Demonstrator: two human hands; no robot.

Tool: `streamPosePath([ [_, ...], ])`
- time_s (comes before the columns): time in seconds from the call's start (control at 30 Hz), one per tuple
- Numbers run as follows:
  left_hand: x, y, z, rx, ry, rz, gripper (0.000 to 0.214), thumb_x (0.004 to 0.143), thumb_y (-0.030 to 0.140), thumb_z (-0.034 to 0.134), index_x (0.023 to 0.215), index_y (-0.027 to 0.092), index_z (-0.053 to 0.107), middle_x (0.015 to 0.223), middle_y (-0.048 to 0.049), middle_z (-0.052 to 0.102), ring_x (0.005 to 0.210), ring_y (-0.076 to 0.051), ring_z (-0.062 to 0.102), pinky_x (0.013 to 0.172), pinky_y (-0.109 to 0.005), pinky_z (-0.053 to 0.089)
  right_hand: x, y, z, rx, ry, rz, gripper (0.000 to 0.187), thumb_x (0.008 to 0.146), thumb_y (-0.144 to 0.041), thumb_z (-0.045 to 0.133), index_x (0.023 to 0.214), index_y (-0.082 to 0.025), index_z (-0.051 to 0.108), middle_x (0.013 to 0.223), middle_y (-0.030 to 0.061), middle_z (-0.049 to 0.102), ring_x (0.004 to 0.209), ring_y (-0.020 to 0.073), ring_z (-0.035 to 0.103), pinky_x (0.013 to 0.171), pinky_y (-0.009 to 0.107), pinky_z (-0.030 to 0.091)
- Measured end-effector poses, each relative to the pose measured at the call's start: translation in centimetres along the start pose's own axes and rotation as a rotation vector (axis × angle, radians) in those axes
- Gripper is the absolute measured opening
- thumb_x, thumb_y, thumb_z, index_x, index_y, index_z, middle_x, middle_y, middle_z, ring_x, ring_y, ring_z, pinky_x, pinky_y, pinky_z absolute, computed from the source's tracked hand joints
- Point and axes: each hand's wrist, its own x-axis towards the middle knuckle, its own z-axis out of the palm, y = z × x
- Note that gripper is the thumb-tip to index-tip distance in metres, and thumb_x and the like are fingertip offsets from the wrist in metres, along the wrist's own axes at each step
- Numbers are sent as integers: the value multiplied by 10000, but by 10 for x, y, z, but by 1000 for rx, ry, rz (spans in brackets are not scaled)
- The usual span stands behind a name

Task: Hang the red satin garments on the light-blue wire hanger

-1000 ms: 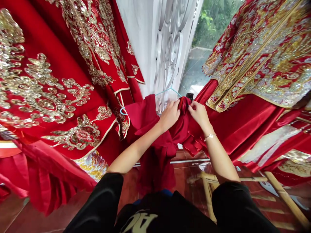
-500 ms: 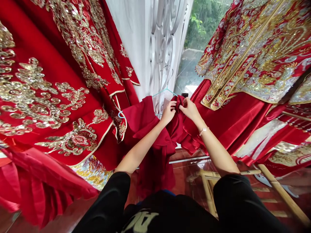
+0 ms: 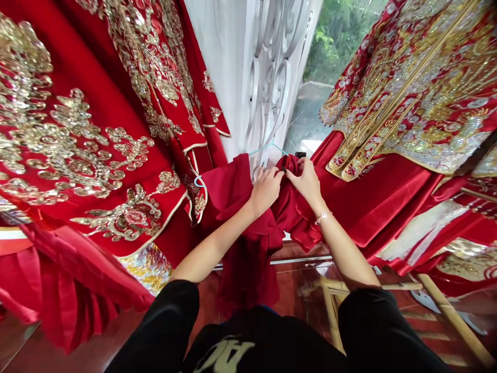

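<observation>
Closest to the camera are the person's black shirt [image 3: 223, 355] with a pale print on it and two black sleeves, the left sleeve [image 3: 163, 321] and the right sleeve [image 3: 373, 326]. Two bare arms reach up from the sleeves to the middle of the picture. The left hand [image 3: 266, 190] and the right hand [image 3: 306, 182] are close together, and both pinch a bunched top of a dark red cloth [image 3: 289, 173]. The fingers [image 3: 280, 176] of both hands are closed on it. A thin bracelet [image 3: 322, 217] sits on the right wrist. The cloth hangs down in soft folds below the hands, over the shiny red tile floor [image 3: 298, 274]. A thin light blue hanger [image 3: 267, 149] is right behind the cloth, with one tip [image 3: 198, 181] poking out on the left. A small black thing [image 3: 300, 154] shows just above the right hand. At the lower right stands a bamboo rack [image 3: 332, 316]. Big red robes with gold sewing hang on both sides, one robe [image 3: 77, 145] at the left and one robe [image 3: 411, 93] at the upper right. Farther up are a white wall [image 3: 217, 67], white metal swirls [image 3: 272, 62] and green trees [image 3: 337, 36].
</observation>
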Motion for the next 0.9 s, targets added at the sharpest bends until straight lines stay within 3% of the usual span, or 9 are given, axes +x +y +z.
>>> streamPosePath([
  [0.1, -15, -1, -15, 96, 80, 15, 464, 963, 77, 344, 1308, 180, 637, 1336, -116, 654, 1278, -262, 577, 1233, -539, 297, -4, 1, 11, -92, -16, 9, 517, 801, -349, 633, 1275, -198, 495, 1351, 183, 530, 1183, 346, 543, 876, 498, 540],
  [0.2, -31, -6, -33, 200, 221, -183, 629, 915, 140, 477, 1525, 276, 410, 1566, -97, 468, 1473, -345, 351, 1209, -703, 224, 0, 6, 25, -136, 20, 19, 538, 791, -250, 607, 1311, -180, 489, 1479, 203, 445, 1327, 384, 448, 970, 540, 507],
  [0.3, -38, -12, -41, 242, 236, -353, 757, 895, 185, 526, 1601, 262, 264, 1652, -111, 324, 1560, -389, 146, 1194, -761, 117, 6, 11, 38, -60, 38, -12, 547, 826, -305, 582, 1342, -184, 449, 1409, 197, 526, 1331, 358, 469, 1038, 555, 467],
  [0.6, -39, -19, -34, 175, 224, -380, 703, 897, 82, 411, 1577, 239, 332, 1610, -161, 383, 1534, -410, 243, 1187, -757, 79, 11, 12, 33, -114, 26, -17, 390, 802, -232, 530, 1186, -170, 495, 1160, 196, 626, 1146, 361, 563, 966, 546, 476],
  [0.77, -39, -23, -36, 182, 204, -383, 710, 885, 55, 378, 1568, 242, 329, 1605, -154, 390, 1543, -357, 248, 1208, -720, 84, 35, 3, 38, -176, 77, -15, 397, 787, -146, 507, 1183, -149, 523, 1214, 221, 590, 1114, 373, 553, 903, 551, 485],
  [0.9, -42, -25, -39, 179, 208, -362, 733, 854, 22, 367, 1561, 211, 330, 1596, -163, 393, 1540, -335, 264, 1229, -683, 69, 54, -5, 33, -232, 15, 24, 238, 787, -80, 491, 977, -144, 620, 1053, 223, 630, 1029, 370, 587, 874, 530, 463],
])
